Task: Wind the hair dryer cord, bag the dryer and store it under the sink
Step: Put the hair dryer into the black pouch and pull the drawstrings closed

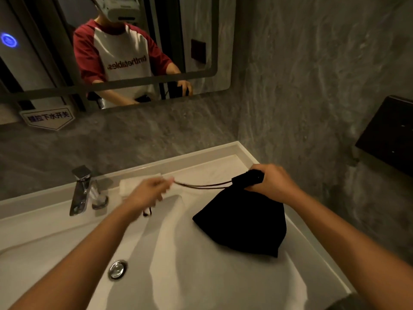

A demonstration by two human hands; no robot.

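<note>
A black drawstring bag [242,222] lies bulging on the right side of the white sink [178,287]. The hair dryer is hidden; whatever fills the bag cannot be seen. My right hand [271,179] grips the gathered neck of the bag. My left hand [149,193] is closed on the drawstring [201,186], which runs taut from the bag's neck to my fingers. The string's loose ends dangle below my left hand.
A chrome faucet [81,190] stands at the sink's back left, with a folded white towel [134,182] beside it. The drain [117,269] sits in the basin. A mirror [44,63] hangs above, and a black wall box [388,135] is mounted on the right.
</note>
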